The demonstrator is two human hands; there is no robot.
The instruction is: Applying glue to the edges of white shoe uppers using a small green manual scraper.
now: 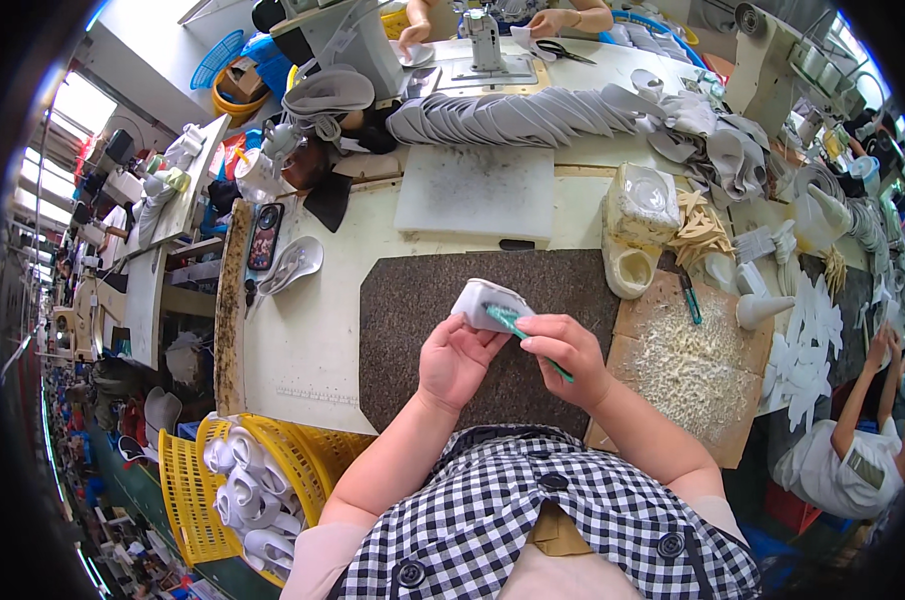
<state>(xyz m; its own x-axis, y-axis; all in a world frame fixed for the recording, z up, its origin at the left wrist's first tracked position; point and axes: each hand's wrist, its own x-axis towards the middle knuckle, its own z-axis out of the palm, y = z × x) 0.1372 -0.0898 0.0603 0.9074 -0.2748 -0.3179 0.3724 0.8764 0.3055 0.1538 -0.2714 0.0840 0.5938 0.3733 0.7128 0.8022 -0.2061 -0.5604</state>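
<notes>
over the dark mat, the left hand grips the white piece and the right hand pinches a green stick, maybe a brush, which could slip if pushed too hard.

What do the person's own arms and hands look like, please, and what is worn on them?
The left hand and right hand wear no gloves, and no watch or bracelet shows. The forearms are bare below short, pale sleeves. A black-and-white checked garment covers the torso.
</notes>
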